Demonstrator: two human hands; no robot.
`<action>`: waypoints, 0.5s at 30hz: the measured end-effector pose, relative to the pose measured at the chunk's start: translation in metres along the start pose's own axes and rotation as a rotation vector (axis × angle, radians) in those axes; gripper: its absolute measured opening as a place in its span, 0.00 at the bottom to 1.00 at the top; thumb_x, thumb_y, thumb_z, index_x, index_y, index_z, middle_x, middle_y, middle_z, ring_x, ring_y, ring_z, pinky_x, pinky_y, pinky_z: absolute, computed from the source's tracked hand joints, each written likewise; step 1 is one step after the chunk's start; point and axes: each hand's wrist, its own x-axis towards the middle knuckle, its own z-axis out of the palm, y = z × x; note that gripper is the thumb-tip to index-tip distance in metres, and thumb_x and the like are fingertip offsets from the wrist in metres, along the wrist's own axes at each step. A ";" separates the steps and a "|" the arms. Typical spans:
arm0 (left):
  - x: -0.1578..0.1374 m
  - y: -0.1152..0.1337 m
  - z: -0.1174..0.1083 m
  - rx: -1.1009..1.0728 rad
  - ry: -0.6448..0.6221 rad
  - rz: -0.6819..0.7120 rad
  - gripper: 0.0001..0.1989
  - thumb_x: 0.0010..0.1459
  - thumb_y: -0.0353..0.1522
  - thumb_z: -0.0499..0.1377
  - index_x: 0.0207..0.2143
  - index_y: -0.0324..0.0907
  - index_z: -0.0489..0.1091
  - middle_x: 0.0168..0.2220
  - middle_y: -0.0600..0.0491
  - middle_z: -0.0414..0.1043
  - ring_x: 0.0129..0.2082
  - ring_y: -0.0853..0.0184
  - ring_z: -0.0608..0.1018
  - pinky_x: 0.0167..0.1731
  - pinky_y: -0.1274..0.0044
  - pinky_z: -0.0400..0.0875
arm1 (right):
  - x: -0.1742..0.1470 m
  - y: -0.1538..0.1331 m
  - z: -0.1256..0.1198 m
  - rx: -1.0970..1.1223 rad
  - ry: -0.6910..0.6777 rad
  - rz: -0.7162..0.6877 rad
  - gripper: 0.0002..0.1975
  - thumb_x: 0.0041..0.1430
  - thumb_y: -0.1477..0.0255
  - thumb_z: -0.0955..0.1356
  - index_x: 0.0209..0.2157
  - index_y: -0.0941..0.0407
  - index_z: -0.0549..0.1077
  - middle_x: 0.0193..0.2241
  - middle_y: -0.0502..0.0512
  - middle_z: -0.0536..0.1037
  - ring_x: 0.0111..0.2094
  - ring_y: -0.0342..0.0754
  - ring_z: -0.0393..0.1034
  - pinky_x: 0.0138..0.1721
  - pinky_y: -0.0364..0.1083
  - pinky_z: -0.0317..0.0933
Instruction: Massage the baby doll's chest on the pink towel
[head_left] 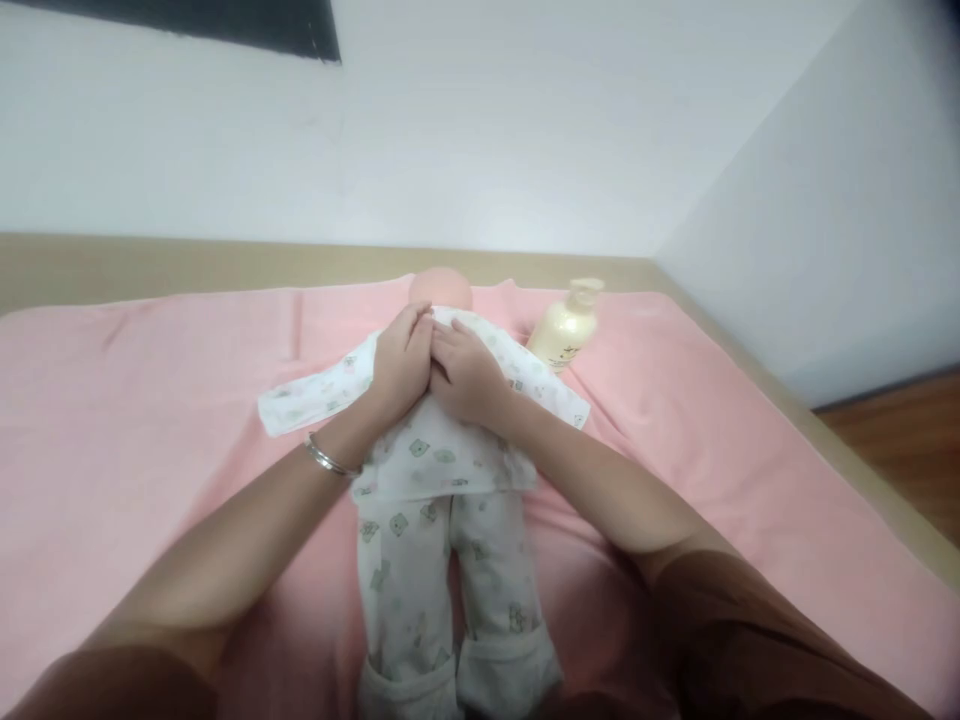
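A baby doll (441,284) lies on the pink cloth, its smooth round head at the far end. It wears a white printed baby top (442,450) with both sleeves spread sideways, and matching trousers (409,580) with turned-up cuffs. At the neck of the top, my left hand (403,350) is closed, its fingertips at the collar. My right hand (469,372) meets it there, fingers bent over the cloth and touching the left. Both hands hide the middle of the collar and the doll's chin. What the fingertips pinch is partly hidden.
The pink cloth (150,400) covers a light wooden surface (525,258) that shows along its edges. A pale yellow pump bottle (566,325) leans beside the right sleeve. White walls (487,120) rise behind and at the right, with brown floor (900,450) below.
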 end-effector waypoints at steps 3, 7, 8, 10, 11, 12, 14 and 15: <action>-0.003 0.000 0.000 0.055 -0.016 0.024 0.18 0.63 0.33 0.48 0.50 0.43 0.72 0.53 0.49 0.76 0.55 0.60 0.76 0.60 0.66 0.70 | 0.004 0.006 -0.002 0.010 -0.057 -0.013 0.24 0.62 0.76 0.57 0.54 0.56 0.74 0.60 0.57 0.73 0.67 0.51 0.59 0.70 0.59 0.47; -0.006 -0.002 -0.002 0.139 -0.023 0.079 0.19 0.61 0.33 0.48 0.51 0.42 0.72 0.53 0.48 0.76 0.55 0.58 0.75 0.61 0.65 0.68 | 0.009 0.023 -0.011 0.027 -0.119 0.097 0.25 0.66 0.71 0.55 0.60 0.57 0.70 0.65 0.57 0.67 0.69 0.54 0.54 0.69 0.63 0.47; -0.007 -0.004 -0.002 0.161 -0.029 0.083 0.19 0.61 0.33 0.49 0.51 0.42 0.72 0.54 0.48 0.76 0.55 0.58 0.75 0.61 0.64 0.68 | 0.011 0.028 -0.012 0.024 -0.125 0.135 0.26 0.67 0.70 0.56 0.62 0.58 0.67 0.67 0.58 0.63 0.70 0.55 0.52 0.69 0.64 0.46; -0.008 -0.008 -0.003 0.199 -0.035 0.075 0.19 0.59 0.33 0.51 0.51 0.43 0.72 0.54 0.47 0.76 0.55 0.57 0.75 0.61 0.63 0.67 | 0.013 0.033 -0.015 0.000 -0.132 0.191 0.27 0.67 0.69 0.56 0.65 0.59 0.64 0.69 0.60 0.58 0.72 0.57 0.47 0.69 0.65 0.45; -0.008 -0.009 -0.004 0.212 -0.032 0.069 0.19 0.59 0.33 0.51 0.51 0.43 0.72 0.54 0.47 0.76 0.55 0.56 0.75 0.61 0.63 0.67 | 0.013 0.031 -0.015 -0.021 -0.131 0.214 0.27 0.68 0.69 0.56 0.65 0.60 0.64 0.69 0.61 0.58 0.72 0.58 0.46 0.69 0.66 0.45; -0.009 -0.011 -0.005 0.220 -0.024 0.062 0.19 0.59 0.33 0.51 0.50 0.42 0.72 0.54 0.47 0.76 0.55 0.56 0.75 0.61 0.63 0.67 | 0.011 0.027 -0.015 -0.050 -0.127 0.234 0.27 0.68 0.69 0.55 0.65 0.61 0.64 0.69 0.62 0.58 0.72 0.59 0.47 0.69 0.66 0.46; -0.010 -0.013 -0.006 0.222 -0.008 0.057 0.18 0.59 0.34 0.51 0.48 0.42 0.73 0.52 0.47 0.77 0.54 0.56 0.76 0.60 0.64 0.68 | 0.005 0.010 -0.012 -0.127 -0.102 0.264 0.27 0.69 0.70 0.55 0.64 0.66 0.63 0.68 0.68 0.60 0.70 0.63 0.51 0.67 0.67 0.49; -0.010 -0.014 -0.007 0.215 -0.002 0.059 0.17 0.59 0.34 0.50 0.46 0.43 0.74 0.50 0.48 0.78 0.52 0.56 0.76 0.59 0.64 0.69 | 0.000 0.000 -0.010 -0.165 -0.089 0.261 0.27 0.69 0.71 0.55 0.64 0.68 0.63 0.67 0.71 0.60 0.69 0.64 0.53 0.67 0.67 0.50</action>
